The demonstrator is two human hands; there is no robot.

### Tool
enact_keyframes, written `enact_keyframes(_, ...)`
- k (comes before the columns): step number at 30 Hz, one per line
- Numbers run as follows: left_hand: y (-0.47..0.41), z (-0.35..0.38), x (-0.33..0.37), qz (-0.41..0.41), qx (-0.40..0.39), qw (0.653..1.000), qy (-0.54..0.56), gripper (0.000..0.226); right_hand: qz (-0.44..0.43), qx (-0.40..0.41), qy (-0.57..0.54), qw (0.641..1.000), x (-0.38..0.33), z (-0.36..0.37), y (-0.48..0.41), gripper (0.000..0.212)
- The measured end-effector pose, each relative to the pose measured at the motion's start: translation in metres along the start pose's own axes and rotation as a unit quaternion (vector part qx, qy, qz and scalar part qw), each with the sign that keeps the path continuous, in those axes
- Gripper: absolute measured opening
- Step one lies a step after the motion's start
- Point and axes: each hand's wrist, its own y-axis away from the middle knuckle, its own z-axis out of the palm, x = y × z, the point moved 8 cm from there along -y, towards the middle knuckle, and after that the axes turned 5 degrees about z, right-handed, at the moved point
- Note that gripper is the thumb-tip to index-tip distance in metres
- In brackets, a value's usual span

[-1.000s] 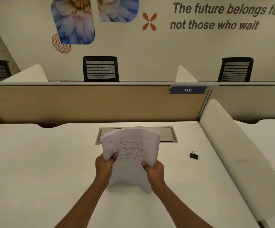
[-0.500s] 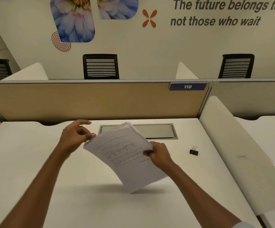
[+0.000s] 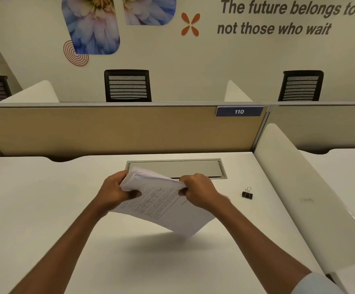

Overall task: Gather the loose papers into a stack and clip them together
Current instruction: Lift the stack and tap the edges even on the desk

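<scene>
A stack of white printed papers (image 3: 163, 206) hangs tilted above the white desk (image 3: 45, 209), its far edge raised and one corner pointing down toward the desk. My left hand (image 3: 114, 190) grips the stack's far left corner. My right hand (image 3: 200, 190) grips the far right edge. The sheets at the top edge fan apart slightly. A small black binder clip (image 3: 247, 193) lies on the desk to the right of my right hand, apart from the papers.
A grey cable hatch (image 3: 176, 168) is set into the desk just behind the papers. A tan partition (image 3: 117, 128) closes the back and a white divider (image 3: 299, 187) slopes along the right side. Black chairs (image 3: 127, 85) stand beyond the partition.
My left hand let go of the stack, swung out to the left, then came back and gripped the far left corner. The stack turned from upright to a tilted, sideways hold.
</scene>
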Motion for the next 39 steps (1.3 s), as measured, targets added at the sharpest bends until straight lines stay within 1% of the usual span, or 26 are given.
enact_keyframes(3,0.003,0.007,0.003,0.022,-0.002,1.0,-0.004,0.043,-0.006,0.002,0.021,1.0,-0.001,0.001,0.001,0.012)
enact_keyframes(6,0.005,0.013,-0.006,-0.008,0.016,1.0,0.0,0.022,-0.018,-0.002,0.052,0.999,-0.004,-0.001,0.001,0.012)
enact_keyframes(8,0.007,0.019,-0.011,-0.013,0.029,0.999,-0.003,0.026,-0.027,-0.004,0.064,0.998,-0.007,-0.005,0.002,0.013)
enact_keyframes(10,0.01,0.021,-0.013,-0.022,0.057,0.998,0.028,0.023,-0.031,-0.009,0.063,0.997,-0.008,-0.011,0.002,0.013)
enact_keyframes(12,0.014,0.018,-0.017,-0.048,0.097,0.991,0.077,0.007,-0.014,-0.018,0.071,0.997,-0.002,-0.019,-0.001,0.012)
enact_keyframes(15,0.02,0.005,-0.029,-0.075,0.151,0.979,0.116,0.013,0.067,-0.025,0.087,0.994,0.035,-0.037,-0.007,0.022)
enact_keyframes(16,0.021,0.0,-0.032,-0.078,0.162,0.976,0.125,0.014,0.089,-0.03,0.07,0.993,0.05,-0.041,-0.007,0.025)
enact_keyframes(17,0.023,-0.005,-0.035,-0.08,0.169,0.973,0.135,0.015,0.105,-0.034,0.021,0.994,0.064,-0.044,-0.007,0.026)
enact_keyframes(18,0.024,-0.007,-0.038,-0.081,0.174,0.97,0.147,0.015,0.115,-0.034,-0.068,0.99,0.077,-0.045,-0.006,0.025)
enact_keyframes(19,0.024,-0.009,-0.041,-0.086,0.179,0.966,0.162,0.014,0.122,-0.033,-0.194,0.973,0.086,-0.043,-0.003,0.026)
enact_keyframes(20,0.025,-0.009,-0.044,-0.091,0.185,0.962,0.178,0.012,0.122,-0.029,-0.329,0.936,0.093,-0.04,0.0,0.032)
enact_keyframes(22,0.024,-0.007,-0.047,-0.096,0.189,0.955,0.208,0.008,0.107,-0.018,-0.536,0.837,0.107,-0.023,0.004,0.061)
enact_keyframes(23,0.024,-0.004,-0.047,-0.095,0.187,0.953,0.221,0.009,0.098,-0.024,-0.61,0.786,0.113,-0.01,0.005,0.076)
enact_keyframes(24,0.023,-0.002,-0.046,-0.093,0.186,0.95,0.234,0.01,0.088,-0.039,-0.666,0.74,0.115,0.004,0.006,0.082)
enact_keyframes(25,0.022,0.001,-0.045,-0.093,0.185,0.946,0.249,0.012,0.084,-0.051,-0.699,0.708,0.114,0.017,0.009,0.076)
enact_keyframes(26,0.021,0.004,-0.045,-0.093,0.185,0.942,0.265,0.014,0.089,-0.055,-0.713,0.694,0.113,0.027,0.012,0.065)
enact_keyframes(27,0.02,0.007,-0.044,-0.093,0.187,0.938,0.278,0.016,0.107,-0.052,-0.706,0.698,0.112,0.036,0.016,0.062)
enact_keyframes(28,0.019,0.009,-0.044,-0.093,0.187,0.936,0.284,0.017,0.127,-0.052,-0.691,0.709,0.11,0.046,0.021,0.067)
enact_keyframes(30,0.017,0.014,-0.049,-0.102,0.188,0.934,0.285,0.019,0.168,-0.044,-0.648,0.742,0.107,0.062,0.03,0.085)
enact_keyframes(31,0.016,0.016,-0.053,-0.11,0.189,0.934,0.281,0.02,0.193,-0.027,-0.626,0.755,0.108,0.067,0.034,0.085)
enact_keyframes(32,0.016,0.019,-0.058,-0.118,0.19,0.935,0.276,0.021,0.216,-0.004,-0.609,0.763,0.11,0.07,0.037,0.077)
enact_keyframes(34,0.018,0.028,-0.066,-0.141,0.198,0.929,0.278,0.017,0.254,0.045,-0.579,0.773,0.112,0.075,0.042,0.048)
enact_keyframes(36,0.025,0.04,-0.072,-0.167,0.216,0.92,0.282,0.008,0.289,0.097,-0.525,0.794,0.11,0.082,0.047,0.022)
enact_keyframes(37,0.028,0.047,-0.074,-0.178,0.223,0.916,0.284,0.008,0.303,0.12,-0.505,0.799,0.109,0.088,0.051,0.017)
enact_keyframes(38,0.032,0.054,-0.075,-0.185,0.228,0.912,0.287,0.01,0.31,0.141,-0.5,0.796,0.107,0.095,0.054,0.017)
enact_keyframes(39,0.035,0.06,-0.077,-0.189,0.235,0.907,0.293,0.012,0.312,0.161,-0.506,0.788,0.106,0.102,0.058,0.025)
